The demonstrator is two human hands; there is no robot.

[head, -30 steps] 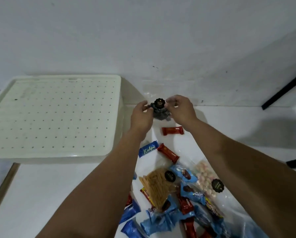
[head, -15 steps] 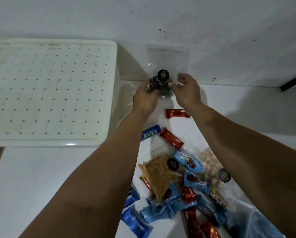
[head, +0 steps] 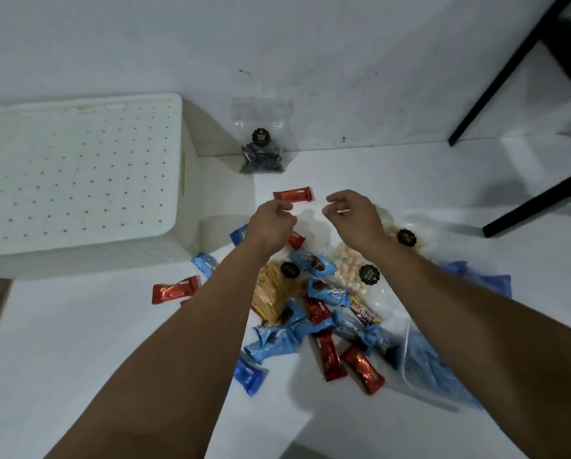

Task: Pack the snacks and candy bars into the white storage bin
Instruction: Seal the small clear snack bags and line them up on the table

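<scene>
Both hands empty, fingers loosely curled: left hand (head: 271, 220), right hand (head: 352, 217). Red candy bar (head: 293, 195) just beyond them; cookie bag (head: 261, 150) farther, against wall.

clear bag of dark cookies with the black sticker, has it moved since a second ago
Yes. The clear bag of dark cookies went from both hands back to lean against the white wall, beside the white storage bin.

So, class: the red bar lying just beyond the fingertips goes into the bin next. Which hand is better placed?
Left. The left hand hangs nearer the red bar and is on the white bin side; the right hand is farther away.
</scene>
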